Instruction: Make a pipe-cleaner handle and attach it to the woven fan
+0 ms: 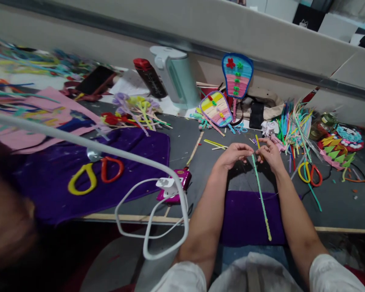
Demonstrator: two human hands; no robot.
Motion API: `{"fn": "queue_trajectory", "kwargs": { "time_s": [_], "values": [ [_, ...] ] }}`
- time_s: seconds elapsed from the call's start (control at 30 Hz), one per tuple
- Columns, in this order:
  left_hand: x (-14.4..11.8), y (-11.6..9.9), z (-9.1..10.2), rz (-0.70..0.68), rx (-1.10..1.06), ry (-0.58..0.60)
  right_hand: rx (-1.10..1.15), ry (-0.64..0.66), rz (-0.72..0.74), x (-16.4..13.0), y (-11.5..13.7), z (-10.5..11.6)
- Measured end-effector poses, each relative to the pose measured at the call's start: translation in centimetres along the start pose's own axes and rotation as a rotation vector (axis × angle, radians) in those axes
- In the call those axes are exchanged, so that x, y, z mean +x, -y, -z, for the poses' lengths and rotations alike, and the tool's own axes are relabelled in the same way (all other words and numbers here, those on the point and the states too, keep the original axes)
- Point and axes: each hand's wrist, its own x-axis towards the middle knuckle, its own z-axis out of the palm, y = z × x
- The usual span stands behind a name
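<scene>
Both hands met over the dark grey table (200, 146), right of centre. The left hand (235, 154) and the right hand (270, 153) were each closed in a fingertip pinch on the far end of a long green-and-yellow pipe cleaner (260, 194), the 2 pinches almost touching. The pipe cleaner's long axis ran from that far end toward the person, slanting slightly right, crossing a small purple cloth (243, 219) at the table's near edge; its near end, the yellow part, hung free over that cloth. So the stem lay nearer than both hands, between the forearms, with the right hand marginally closer to its line. Whether a second short piece was held in the right fingers could not be told. Just right of the right hand lay scissors with yellow and red handles (310, 174), beside a heap of loose pipe cleaners (292, 121). Farther off stood 2 fan-shaped pipe-cleaner pieces, one blue-rimmed (237, 75) and one purple-rimmed (215, 108). At left, a larger purple cloth (79, 182) carried a second pair of scissors (94, 174); a pink glue gun (179, 186) sat near its right edge, with a white cable (152, 219) looping in front.
</scene>
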Motion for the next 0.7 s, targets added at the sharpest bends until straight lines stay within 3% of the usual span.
{"fn": "queue_trajectory", "kwargs": {
  "time_s": [0.17,0.4,0.7],
  "values": [
    [0.6,0.4,0.3,0.006,0.005,-0.086,0.088,0.132,-0.085,-0.6,-0.1,-0.8],
    [1.0,0.6,0.3,0.041,-0.037,-0.160,0.201,0.046,-0.137,-0.3,-0.6,-1.6],
    [1.0,0.6,0.2,0.025,-0.080,-0.198,0.209,0.067,-0.160,-0.4,-0.5,-1.7]
  ]
}}
